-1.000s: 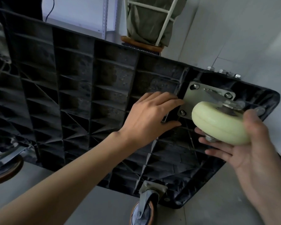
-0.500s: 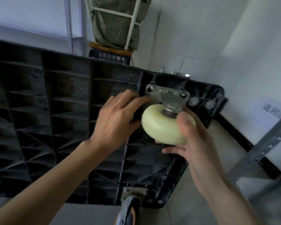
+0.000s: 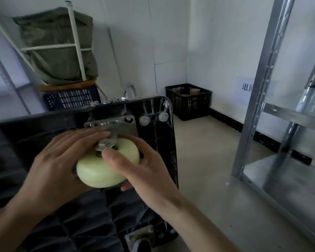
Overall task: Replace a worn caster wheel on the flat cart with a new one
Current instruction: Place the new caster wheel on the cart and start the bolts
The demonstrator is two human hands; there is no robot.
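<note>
The right hand (image 3: 140, 171) holds the new caster wheel (image 3: 105, 168). Its thumb lies across the top of the wheel near the axle bolt (image 3: 104, 144), and its fingers curl round the far side and underneath. The left hand (image 3: 62, 160) comes in from the other side. Its fingers are mostly straight and reach over the wheel to press on the metal mounting plate (image 3: 124, 124). The two hands are close together, one on each side of the wheel.

The wheel is pale yellow-green, smooth and clean. It looks new, with no marks on it. It sits in a silver metal fork joined to the plate.

The plate lies flat against the corner of the black flat cart (image 3: 44, 206), which is tipped up so its ribbed underside faces us. The plate's corner holes look empty, though it is hard to be sure. Some bolts and washers (image 3: 115, 100) sit in a row on the cart's top edge, just above the plate.

So I think the old wheel is already off and the new one is being lined up. The bolts still need to go in and be made tight. Another caster (image 3: 142, 240) shows at the bottom edge of the cart.
</note>
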